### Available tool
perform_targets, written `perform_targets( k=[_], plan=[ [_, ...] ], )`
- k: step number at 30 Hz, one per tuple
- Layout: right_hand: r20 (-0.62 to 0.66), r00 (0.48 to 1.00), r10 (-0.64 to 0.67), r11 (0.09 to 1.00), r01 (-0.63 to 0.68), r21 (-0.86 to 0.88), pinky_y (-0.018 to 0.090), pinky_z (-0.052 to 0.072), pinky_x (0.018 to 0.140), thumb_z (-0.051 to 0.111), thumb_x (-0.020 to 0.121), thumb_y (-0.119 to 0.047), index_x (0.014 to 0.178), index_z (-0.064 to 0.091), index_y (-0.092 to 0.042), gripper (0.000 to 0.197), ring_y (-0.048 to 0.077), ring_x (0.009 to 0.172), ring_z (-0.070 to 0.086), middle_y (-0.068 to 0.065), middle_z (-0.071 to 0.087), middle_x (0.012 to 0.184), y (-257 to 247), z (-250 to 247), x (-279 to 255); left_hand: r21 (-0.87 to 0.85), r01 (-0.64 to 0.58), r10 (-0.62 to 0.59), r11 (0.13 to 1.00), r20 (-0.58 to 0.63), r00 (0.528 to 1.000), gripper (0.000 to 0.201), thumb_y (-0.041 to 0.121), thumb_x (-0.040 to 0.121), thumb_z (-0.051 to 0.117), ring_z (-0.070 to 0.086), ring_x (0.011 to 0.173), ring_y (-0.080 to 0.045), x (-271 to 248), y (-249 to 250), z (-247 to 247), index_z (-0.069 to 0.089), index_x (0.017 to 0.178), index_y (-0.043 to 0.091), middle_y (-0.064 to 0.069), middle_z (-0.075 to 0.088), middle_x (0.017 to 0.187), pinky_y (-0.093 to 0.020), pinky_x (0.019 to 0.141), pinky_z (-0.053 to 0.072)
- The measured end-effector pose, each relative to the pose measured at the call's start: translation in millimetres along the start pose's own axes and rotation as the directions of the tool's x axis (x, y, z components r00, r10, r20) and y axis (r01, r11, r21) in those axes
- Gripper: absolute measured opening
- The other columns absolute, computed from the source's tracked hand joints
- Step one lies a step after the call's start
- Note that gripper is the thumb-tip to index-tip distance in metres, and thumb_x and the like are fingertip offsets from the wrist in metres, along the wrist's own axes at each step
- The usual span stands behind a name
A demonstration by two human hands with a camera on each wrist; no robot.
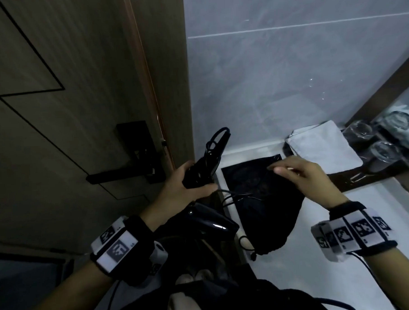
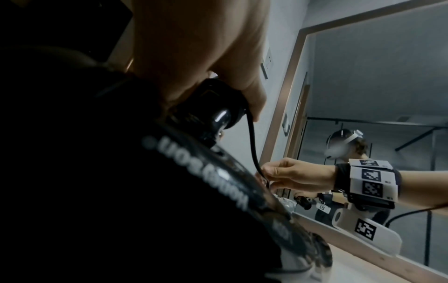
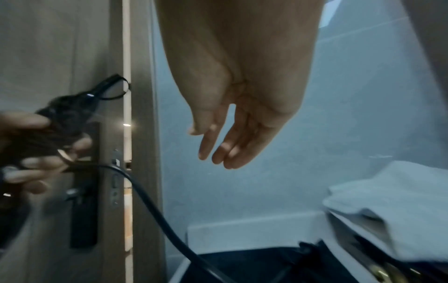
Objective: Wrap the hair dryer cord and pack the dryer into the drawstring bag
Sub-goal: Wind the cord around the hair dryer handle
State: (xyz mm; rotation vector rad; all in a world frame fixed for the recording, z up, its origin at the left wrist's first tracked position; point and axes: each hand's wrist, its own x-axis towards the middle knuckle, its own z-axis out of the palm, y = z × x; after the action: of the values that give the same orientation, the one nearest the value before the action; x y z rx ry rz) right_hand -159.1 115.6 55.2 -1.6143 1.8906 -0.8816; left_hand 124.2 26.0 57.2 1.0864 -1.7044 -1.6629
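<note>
My left hand [image 1: 190,183] grips the handle of the black hair dryer [image 1: 213,222], held off the counter's left edge, in front of the door. Cord turns are wound round the handle, and a loop [image 1: 218,135] sticks up above my fingers. The loose cord [image 1: 235,196] trails from that hand onto the black drawstring bag [image 1: 271,210], which lies flat on the white counter [image 1: 321,278]. My right hand [image 1: 291,171] hovers over the bag's far end with straight fingers [image 3: 225,153], holding nothing. The cord [image 3: 155,206] passes below that hand.
A wooden door with a black lever handle [image 1: 129,167] stands close on the left. A folded white towel [image 1: 322,147] and upturned glasses [image 1: 386,151] sit on a tray at the back right, below a framed mirror [image 2: 363,95]. Grey tiled wall lies behind.
</note>
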Motion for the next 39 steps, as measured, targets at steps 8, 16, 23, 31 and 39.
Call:
perform_targets(
  k=[8,16,23,31,39],
  plan=[
    [0.054,0.941,0.335,0.942,-0.335,0.002,0.020,0.044,0.073,0.055,0.094,-0.007,0.096,0.070,-0.008,0.015,0.020,0.081,0.061,0.006,0.067,0.086,69.7,27.3,-8.3,-0.015,0.079,-0.079,0.997,-0.036,0.996,0.031,0.028,0.072,0.079,0.065,0.083,0.001,-3.8,-11.6,12.0,0.061,0.097,0.031,0.009,0.070,0.091,-0.010,0.066,0.049],
    [0.002,0.941,0.339,0.939,-0.338,-0.068,0.018,0.034,0.070,0.054,0.094,-0.008,0.110,0.066,-0.008,0.020,0.026,0.091,0.059,0.017,0.063,0.102,90.2,44.5,24.5,-0.094,0.067,-0.078,0.993,-0.108,0.991,0.030,0.016,0.072,0.078,0.068,0.088,-0.009,6.2,-16.7,25.9,0.064,0.099,0.018,-0.002,0.072,0.095,-0.014,0.074,0.053],
    [0.188,0.845,0.500,0.863,-0.469,-0.187,0.031,0.045,0.080,0.052,0.096,-0.025,0.116,0.057,-0.008,0.027,0.031,0.095,0.062,0.018,0.066,0.108,108.3,62.3,73.7,-0.149,0.073,-0.096,0.986,-0.158,0.983,0.033,0.010,0.074,0.076,0.067,0.085,0.001,1.7,-16.8,25.8,0.063,0.100,0.026,0.015,0.073,0.091,-0.007,0.067,0.048],
    [-0.068,0.853,0.517,0.853,-0.520,-0.043,0.024,0.044,0.060,0.067,0.083,-0.009,0.092,0.053,-0.009,0.017,0.023,0.076,0.062,0.021,0.067,0.097,110.9,70.8,80.3,-0.225,0.019,-0.047,0.974,-0.120,0.992,0.031,0.011,0.075,0.074,0.067,0.080,0.001,-7.3,-10.0,11.9,0.067,0.094,0.034,0.013,0.071,0.081,-0.008,0.066,0.048],
    [-0.038,0.950,0.309,0.700,-0.200,0.685,0.026,0.058,0.071,0.045,0.089,0.017,0.116,0.036,-0.009,0.038,0.018,0.074,0.072,0.012,0.061,0.092,31.7,35.3,59.5,-0.217,0.015,-0.031,0.976,-0.067,0.997,0.022,0.011,0.077,0.073,0.064,0.073,0.000,-10.6,-6.0,6.5,0.062,0.088,0.027,0.013,0.068,0.073,-0.010,0.065,0.047]
  ],
)
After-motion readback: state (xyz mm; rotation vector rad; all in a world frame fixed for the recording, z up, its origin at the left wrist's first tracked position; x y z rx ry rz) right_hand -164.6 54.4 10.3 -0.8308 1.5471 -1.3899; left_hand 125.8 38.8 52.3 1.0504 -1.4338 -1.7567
